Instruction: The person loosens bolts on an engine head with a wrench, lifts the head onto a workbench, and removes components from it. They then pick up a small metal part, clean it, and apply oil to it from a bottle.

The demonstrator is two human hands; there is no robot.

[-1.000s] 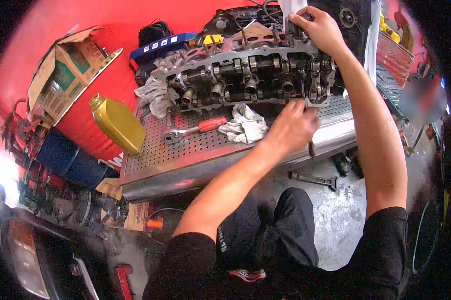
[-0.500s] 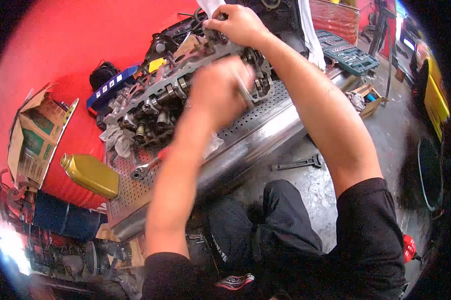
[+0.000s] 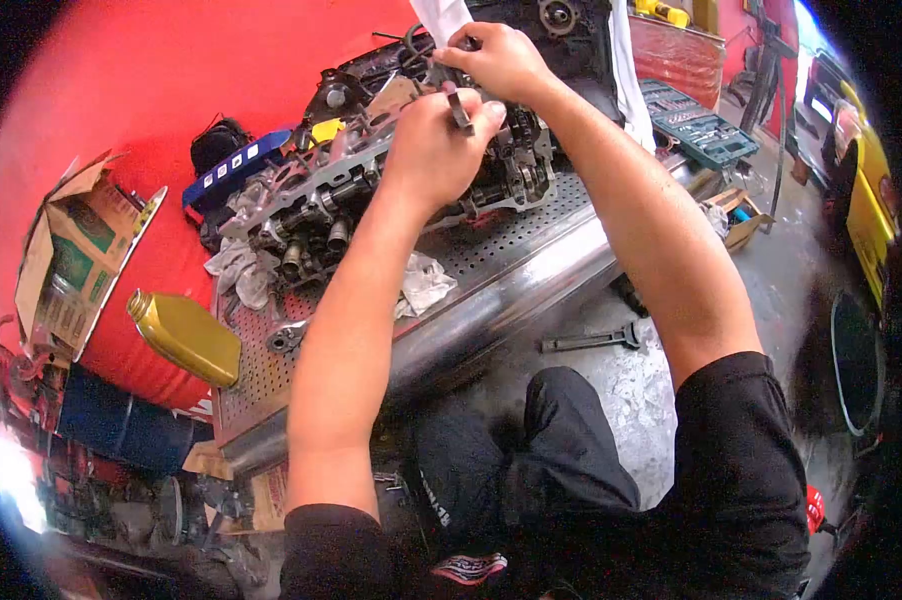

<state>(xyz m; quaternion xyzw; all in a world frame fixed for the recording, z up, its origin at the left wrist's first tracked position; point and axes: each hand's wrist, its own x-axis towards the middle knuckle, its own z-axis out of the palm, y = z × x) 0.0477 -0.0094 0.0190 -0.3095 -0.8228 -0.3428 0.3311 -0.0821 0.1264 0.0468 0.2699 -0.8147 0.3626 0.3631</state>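
Note:
On the perforated metal bench lies a cylinder head (image 3: 311, 195) with shafts and valve gear showing. My left hand (image 3: 436, 150) is a closed fist above it, wrapped round a dark metal bar-like tool (image 3: 458, 108) whose end sticks up past the fingers. The rest of that tool is hidden. Just beyond, my right hand (image 3: 501, 62) has its fingers curled down at the head's far end, beside a white cloth (image 3: 441, 18). What the right fingers grip is too covered to make out.
A gold oil bottle (image 3: 186, 338), a ratchet (image 3: 286, 337) and a crumpled rag (image 3: 426, 285) are on the bench (image 3: 531, 255). An open socket set (image 3: 696, 125) sits at right. A long dark metal part (image 3: 591, 340) lies on the floor. A cardboard box (image 3: 76, 260) stands at left.
My left hand, blurred and lower over the cylinder head before, is now higher and close to my right hand, its tool pointing upward. My right hand stays at the far end.

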